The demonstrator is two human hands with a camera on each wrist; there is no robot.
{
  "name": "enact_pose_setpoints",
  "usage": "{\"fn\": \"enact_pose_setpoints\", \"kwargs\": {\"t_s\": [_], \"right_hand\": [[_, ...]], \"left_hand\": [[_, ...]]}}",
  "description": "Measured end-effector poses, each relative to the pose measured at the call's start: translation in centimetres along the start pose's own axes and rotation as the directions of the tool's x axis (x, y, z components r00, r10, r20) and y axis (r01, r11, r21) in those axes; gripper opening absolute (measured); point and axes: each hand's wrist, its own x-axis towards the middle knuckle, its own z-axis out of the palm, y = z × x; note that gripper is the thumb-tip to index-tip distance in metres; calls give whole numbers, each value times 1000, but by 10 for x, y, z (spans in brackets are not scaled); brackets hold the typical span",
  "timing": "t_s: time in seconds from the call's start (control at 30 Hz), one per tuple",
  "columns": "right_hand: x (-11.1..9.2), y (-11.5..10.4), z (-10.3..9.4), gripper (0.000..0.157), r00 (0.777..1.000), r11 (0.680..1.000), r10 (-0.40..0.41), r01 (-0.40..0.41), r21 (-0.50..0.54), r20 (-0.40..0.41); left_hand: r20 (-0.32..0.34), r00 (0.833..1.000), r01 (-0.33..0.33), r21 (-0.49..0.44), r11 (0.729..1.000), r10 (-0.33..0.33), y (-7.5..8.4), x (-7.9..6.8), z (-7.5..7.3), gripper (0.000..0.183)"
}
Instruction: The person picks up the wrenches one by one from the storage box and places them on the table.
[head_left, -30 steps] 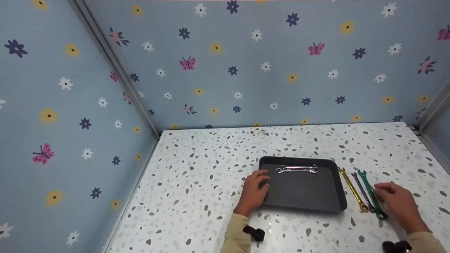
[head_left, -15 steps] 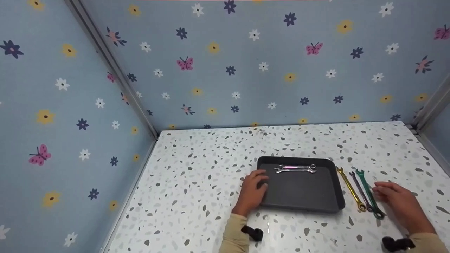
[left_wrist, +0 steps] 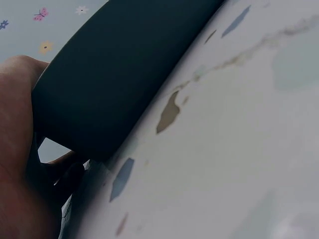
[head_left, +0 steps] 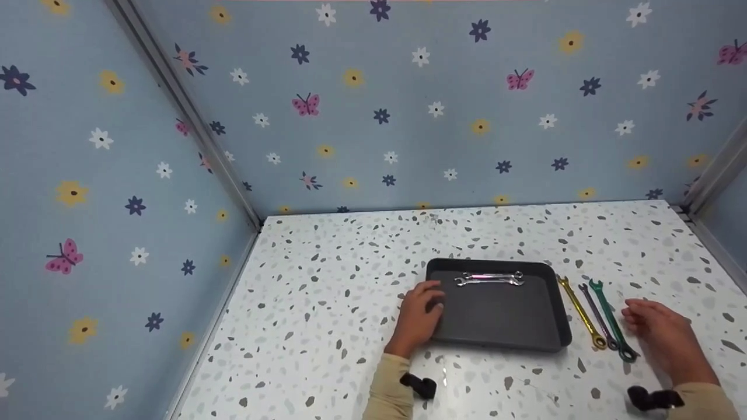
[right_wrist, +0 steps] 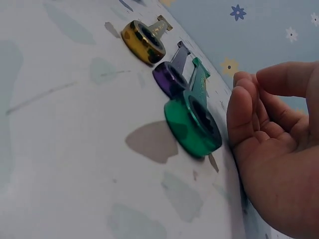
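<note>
My left hand grips the left rim of a dark grey baking tray, and in the left wrist view the tray's outer wall rises beside it. Two silver wrenches lie side by side near the far wall inside the tray. To the right of the tray, on the tabletop, are a yellow wrench, a purple wrench and a green wrench. Just right of the green one rests my right hand, fingers loosely curled with nothing held; the right wrist view shows a gap between them.
The speckled white tabletop reaches back to a blue flowered wall. Another patterned panel bounds the left side, and a metal post stands at the back right corner. Black camera mounts sit on both wrists.
My right hand has drawn slightly away to the right from the green wrench. The left hand stays on the tray, and the wrenches have not moved; the head view shifted a little.
</note>
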Motion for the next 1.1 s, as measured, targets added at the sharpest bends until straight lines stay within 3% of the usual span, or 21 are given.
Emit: {"fn": "enact_pose_setpoints", "kwargs": {"t_s": [0.3,0.53,0.77,1.1], "right_hand": [[-2,-7,3,31,996,996,35,-42,-84,-77],[-10,-7,10,33,997,997,69,-71,-31,-46],[-15,-4,11,43,998,990,47,-52,-128,-38],[-19,-11,9,38,994,993,111,-112,-28,-25]], "left_hand": [[-9,1000,-7,-18,1000,6,2,1,0,25],[-11,1000,-29,-23,999,29,0,0,-1,25],[-30,999,-45,-8,999,45,-1,-1,-1,25],[-16,1000,-16,-14,1000,16,2,-1,-1,26]]}}
